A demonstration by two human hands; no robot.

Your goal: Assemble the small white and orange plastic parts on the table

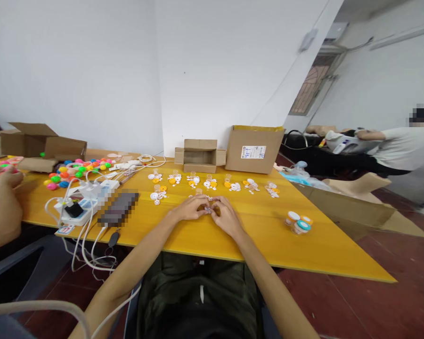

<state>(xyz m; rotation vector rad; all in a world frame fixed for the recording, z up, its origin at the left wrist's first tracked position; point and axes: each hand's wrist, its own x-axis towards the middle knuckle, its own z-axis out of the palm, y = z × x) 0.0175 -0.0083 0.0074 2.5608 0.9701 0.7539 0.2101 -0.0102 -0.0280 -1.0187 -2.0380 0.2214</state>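
My left hand (pixel 195 207) and my right hand (pixel 226 215) meet over the middle of the yellow table (pixel 268 240). Their fingertips pinch one small, pale part (pixel 207 210), too small to name and mostly hidden by the fingers. Just beyond my hands stands a small clear cup (pixel 198 191). Farther back, a row of similar clear cups (pixel 209 177) stands with little heaps of white and orange discs and wheels (pixel 194 181). Another heap of white and orange parts (pixel 158 195) lies to the left of my hands.
Three lidded jars (pixel 302 226) stand at right. Behind the parts are an open carton (pixel 199 160) and a larger box (pixel 254 150). Power strips (pixel 88 202), cables, a phone (pixel 119 209) and colourful balls (pixel 77 169) lie left. Another person's hand (pixel 7 176) is at far left.
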